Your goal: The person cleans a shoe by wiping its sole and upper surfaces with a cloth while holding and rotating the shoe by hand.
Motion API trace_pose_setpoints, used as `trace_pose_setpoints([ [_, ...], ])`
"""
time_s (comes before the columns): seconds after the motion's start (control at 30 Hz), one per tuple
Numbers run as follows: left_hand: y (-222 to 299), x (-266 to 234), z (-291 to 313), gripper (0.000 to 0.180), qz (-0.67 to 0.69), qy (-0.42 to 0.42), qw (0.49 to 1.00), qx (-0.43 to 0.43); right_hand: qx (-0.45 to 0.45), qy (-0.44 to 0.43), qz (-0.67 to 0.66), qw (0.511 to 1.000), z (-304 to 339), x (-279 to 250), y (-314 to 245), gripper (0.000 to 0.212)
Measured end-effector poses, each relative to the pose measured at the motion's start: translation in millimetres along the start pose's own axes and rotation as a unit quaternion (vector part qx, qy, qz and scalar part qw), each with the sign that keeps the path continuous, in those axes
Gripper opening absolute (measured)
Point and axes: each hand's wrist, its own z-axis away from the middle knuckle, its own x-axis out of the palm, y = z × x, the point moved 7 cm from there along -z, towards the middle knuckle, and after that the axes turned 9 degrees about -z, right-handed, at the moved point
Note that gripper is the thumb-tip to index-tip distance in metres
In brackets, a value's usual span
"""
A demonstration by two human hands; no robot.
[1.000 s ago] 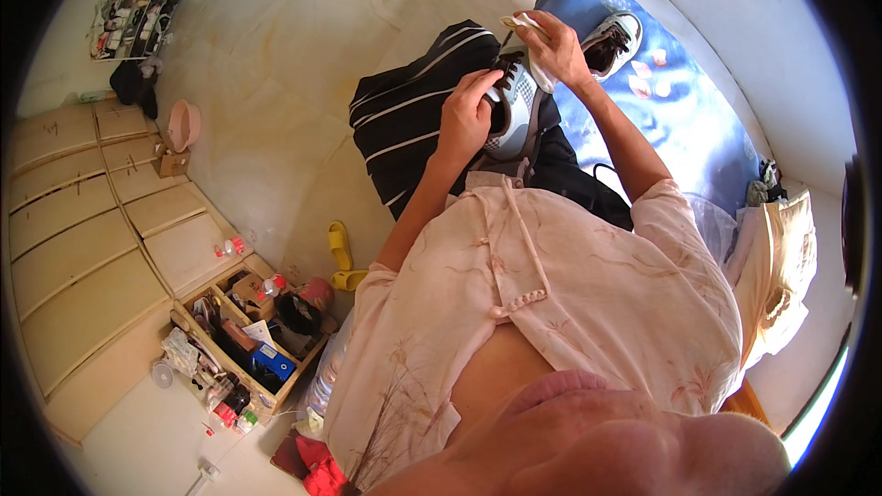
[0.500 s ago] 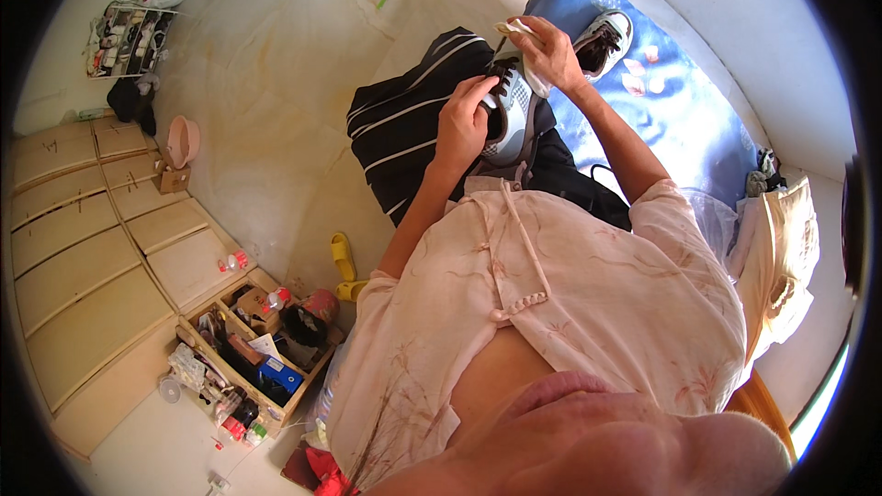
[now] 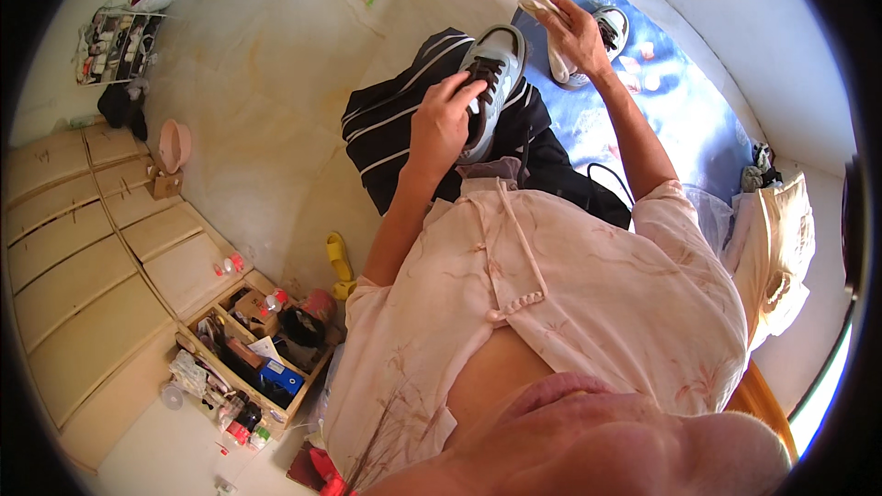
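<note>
A grey and white sneaker point(image 3: 506, 83) with dark brown laces rests on my lap, over striped black fabric point(image 3: 395, 129), its toe pointing away from me. My left hand point(image 3: 443, 121) grips it at the opening, fingers on the laces and tongue; the thumb is hidden. To the right and apart from that shoe, my right hand point(image 3: 579, 41) pinches a crumpled whitish cloth point(image 3: 559, 64) that hangs down from the fingers. Just beyond this hand, a matching sneaker point(image 3: 614, 28) lies on a blue patterned cover point(image 3: 675, 119), partly hidden by the hand.
At the left stand pale wooden drawers point(image 3: 83, 285) and an open box point(image 3: 303, 377) of small items. A pink basin point(image 3: 175, 145), yellow slippers point(image 3: 339, 257) and a loaded wire rack point(image 3: 119, 46) are also on that side. Draped clothing point(image 3: 781, 257) hangs at right.
My right hand has drawn away from the held sneaker, up and to the right, with the cloth. The sneaker has tipped so its toe and laces now show more fully.
</note>
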Motion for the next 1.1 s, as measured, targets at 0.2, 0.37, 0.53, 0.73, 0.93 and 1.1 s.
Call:
trace_pose_setpoints([
  [0.2,11.2,23.5,2.7,0.041,-0.068,-0.008,0.995,0.069,-0.131,-0.059,0.153,0.978,24.9,45.2,3.8,0.025],
  [0.37,25.2,32.4,4.2,0.033,-0.101,-0.026,0.992,0.075,-0.065,-0.082,0.124,0.987,29.4,37.8,-4.3,0.028],
  [0.53,42.1,39.7,11.8,0.026,-0.127,-0.027,0.987,0.096,-0.112,-0.054,0.097,0.987,12.2,19.3,-30.4,0.029],
  [0.73,44.3,47.7,13.5,0.024,-0.119,-0.041,0.989,0.074,-0.120,-0.134,0.199,0.963,41.0,61.8,-27.9,0.025],
  [0.93,46.0,45.2,10.7,0.024,-0.128,-0.049,0.988,0.066,-0.173,-0.206,0.106,0.957,51.5,73.4,-63.0,0.026],
  [1.1,42.8,45.1,15.0,0.024,-0.108,-0.029,0.992,0.066,-0.158,-0.072,0.130,0.976,13.7,29.0,-40.6,0.024],
])
